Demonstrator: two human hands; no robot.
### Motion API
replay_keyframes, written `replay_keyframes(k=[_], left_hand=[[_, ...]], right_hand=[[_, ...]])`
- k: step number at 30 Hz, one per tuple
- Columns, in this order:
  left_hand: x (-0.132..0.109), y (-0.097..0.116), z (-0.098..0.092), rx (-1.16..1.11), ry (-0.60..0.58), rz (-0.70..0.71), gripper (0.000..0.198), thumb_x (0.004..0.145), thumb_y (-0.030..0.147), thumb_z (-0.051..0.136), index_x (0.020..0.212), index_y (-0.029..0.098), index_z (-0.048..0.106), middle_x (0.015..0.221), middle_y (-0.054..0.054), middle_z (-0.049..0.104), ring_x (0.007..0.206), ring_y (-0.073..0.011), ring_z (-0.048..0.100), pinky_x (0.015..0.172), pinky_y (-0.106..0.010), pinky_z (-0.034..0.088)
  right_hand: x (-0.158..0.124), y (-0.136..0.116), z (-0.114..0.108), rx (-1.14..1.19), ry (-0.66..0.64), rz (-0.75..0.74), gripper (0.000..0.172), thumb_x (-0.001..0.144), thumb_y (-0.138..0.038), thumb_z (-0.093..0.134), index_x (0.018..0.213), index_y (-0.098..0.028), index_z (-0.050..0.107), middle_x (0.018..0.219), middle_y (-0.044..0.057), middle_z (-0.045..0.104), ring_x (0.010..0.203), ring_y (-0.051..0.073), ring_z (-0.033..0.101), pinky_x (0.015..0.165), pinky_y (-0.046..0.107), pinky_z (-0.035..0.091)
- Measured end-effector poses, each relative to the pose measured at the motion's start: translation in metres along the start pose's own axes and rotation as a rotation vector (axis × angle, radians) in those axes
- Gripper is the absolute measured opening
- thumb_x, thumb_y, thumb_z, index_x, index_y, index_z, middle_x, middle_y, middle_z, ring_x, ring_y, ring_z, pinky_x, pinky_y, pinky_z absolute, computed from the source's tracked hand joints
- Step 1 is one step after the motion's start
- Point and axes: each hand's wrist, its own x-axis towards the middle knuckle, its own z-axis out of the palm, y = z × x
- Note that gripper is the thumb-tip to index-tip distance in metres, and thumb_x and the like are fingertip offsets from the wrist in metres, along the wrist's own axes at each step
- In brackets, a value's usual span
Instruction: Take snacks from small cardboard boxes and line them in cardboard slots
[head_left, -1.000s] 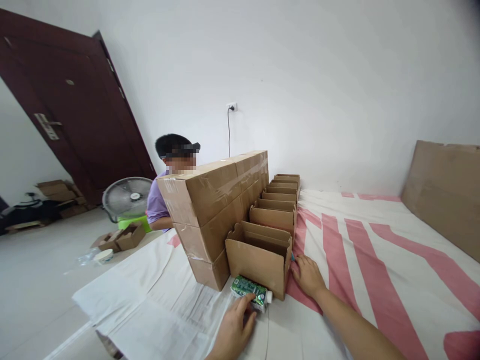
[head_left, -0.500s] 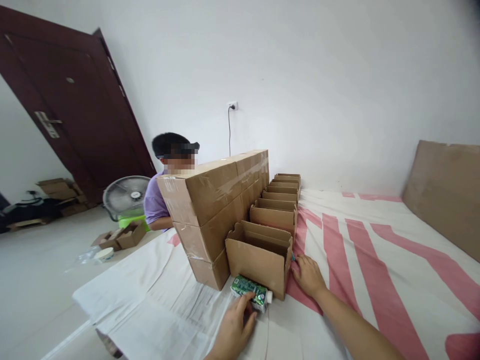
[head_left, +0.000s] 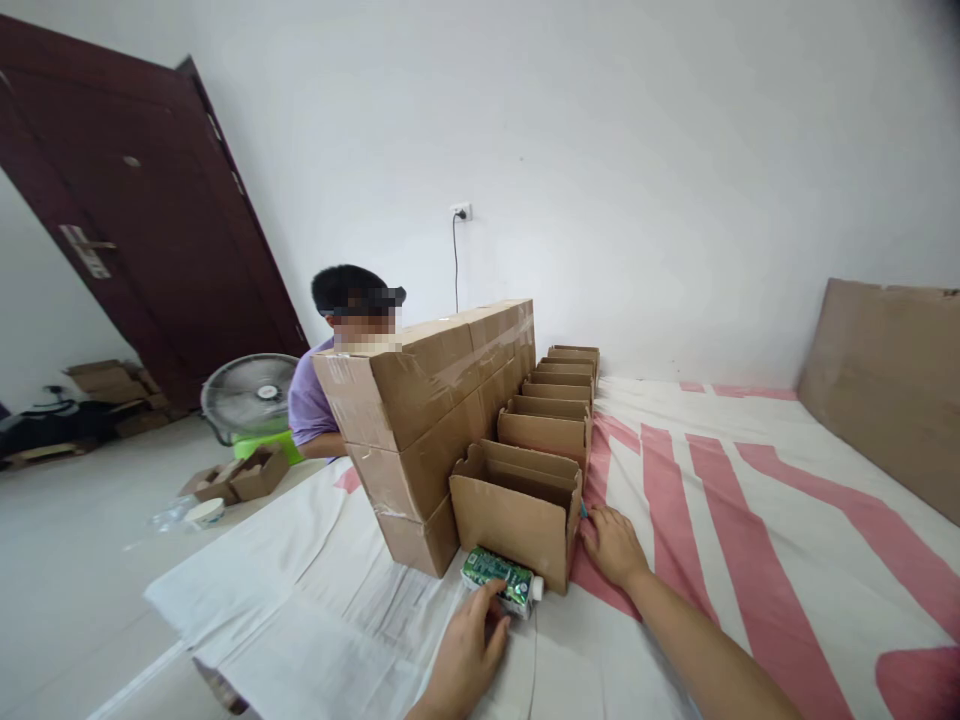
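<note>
Left hand (head_left: 466, 652) open, fingertips resting on green carton (head_left: 501, 579) lying on its side against front of open cardboard box (head_left: 516, 520), right hand (head_left: 613, 546) at box's right corner, grip impossible to tell, striped sheet (head_left: 720, 500) beneath.

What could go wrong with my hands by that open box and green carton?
The green carton lies on the soft sheet with your left hand touching it only by fingertips, so it may slip away. Your right hand sits at the corner of the open box and could nudge it askew.
</note>
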Motion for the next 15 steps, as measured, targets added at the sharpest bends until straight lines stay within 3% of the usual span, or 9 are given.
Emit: replay_keyframes(k=[15], left_hand=[[0.002, 0.0049, -0.0026, -0.004, 0.017, -0.008, 0.032, 0.088, 0.023, 0.05, 0.119, 0.019, 0.057, 0.085, -0.006, 0.072, 0.079, -0.0218, 0.069, 0.076, -0.036, 0.056]], right_hand=[[-0.0003, 0.0, -0.0002, 0.0, 0.016, -0.015, 0.043, 0.097, -0.033, 0.041, 0.128, -0.012, 0.062, 0.135, 0.013, 0.061, 0.129, 0.029, 0.051, 0.109, 0.04, 0.035]])
